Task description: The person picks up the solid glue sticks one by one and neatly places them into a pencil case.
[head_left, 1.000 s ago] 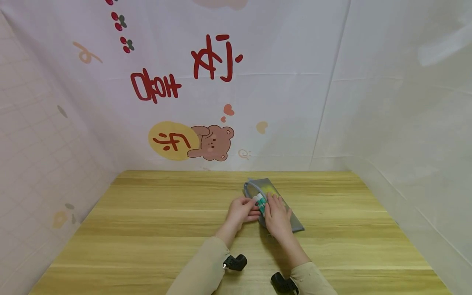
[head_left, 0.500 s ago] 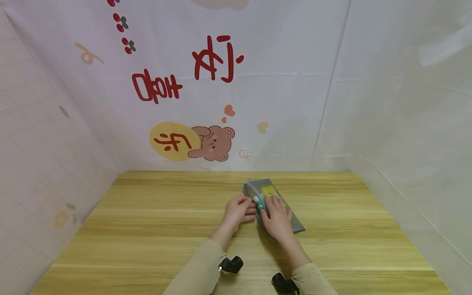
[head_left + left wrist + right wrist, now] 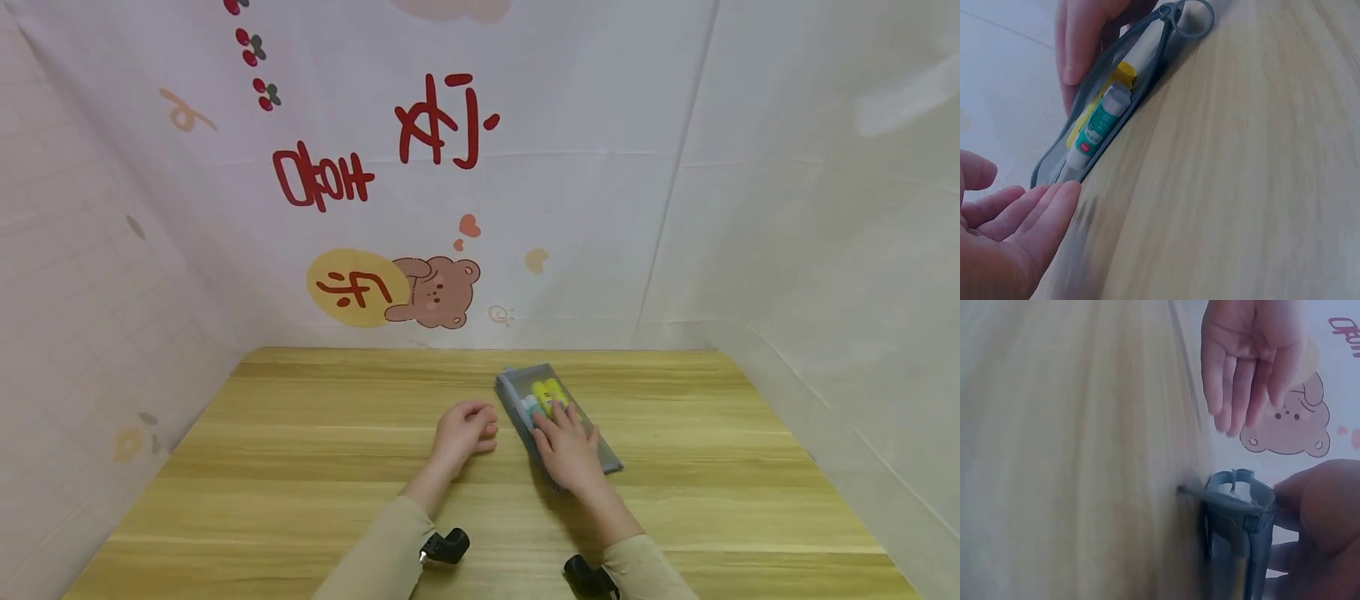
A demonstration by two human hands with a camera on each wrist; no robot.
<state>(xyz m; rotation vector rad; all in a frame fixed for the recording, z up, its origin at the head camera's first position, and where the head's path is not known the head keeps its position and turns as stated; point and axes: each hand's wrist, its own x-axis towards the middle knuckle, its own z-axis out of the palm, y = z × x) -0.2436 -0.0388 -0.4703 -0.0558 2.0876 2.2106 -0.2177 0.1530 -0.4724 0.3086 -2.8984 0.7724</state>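
A grey see-through zip pouch (image 3: 528, 377) lies slantwise on the table. Through its mesh show yellow glue sticks (image 3: 542, 392) and a white-and-green one. In the left wrist view the pouch gapes along its zip, and a green-and-white glue stick (image 3: 1096, 128) lies inside beside a yellow one (image 3: 1125, 73). My right hand (image 3: 572, 450) rests over the pouch with its fingers spread and fairly straight. Left of the pouch, apart from it, hovers my left hand (image 3: 462, 435), its fingers loosely bent and holding nothing.
A wood-grain table (image 3: 337, 433) spreads to both sides. Behind it hangs a white cloth (image 3: 585, 208) printed with a bear and red characters. Black wrist cameras (image 3: 447, 546) sit near both sleeves. A ring-shaped loop (image 3: 1212, 19) sticks out at the pouch's zip end.
My left hand has drawn away leftward from the pouch. The green-and-white glue sticks, at the opening before, now lie inside the pouch. My right hand stays on the pouch, shifted slightly.
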